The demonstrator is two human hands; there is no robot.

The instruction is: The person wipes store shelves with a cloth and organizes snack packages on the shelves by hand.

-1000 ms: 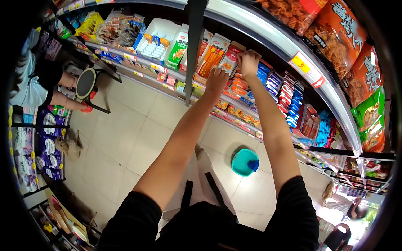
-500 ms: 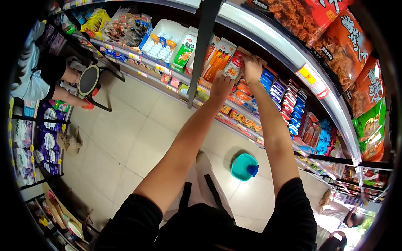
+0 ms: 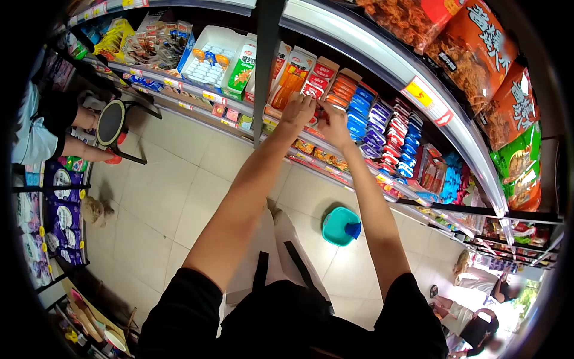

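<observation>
My left hand (image 3: pixel 297 112) reaches to the front of an open display box of red snack packets (image 3: pixel 317 81) on the shelf. Its fingers are curled down, and what they hold is hidden. Close beside it, my right hand (image 3: pixel 332 124) has bent fingers meeting near the same spot. A bit of red shows between the two hands, too small to name. Left of this box stands a box of orange snack sticks (image 3: pixel 293 75). To the right are orange packets (image 3: pixel 342 90) and blue packets (image 3: pixel 360 110) in rows.
Large bags of fried snacks (image 3: pixel 472 54) sit on the upper shelf, behind its curved edge (image 3: pixel 382 57). A black post (image 3: pixel 266 72) stands left of my hands. On the floor are a teal basket (image 3: pixel 336 230) and a round stool (image 3: pixel 112 122) beside another person's legs (image 3: pixel 86 119).
Both hands have drawn back from over the red box to its front, uncovering the red packets. The camera view has shifted slightly.
</observation>
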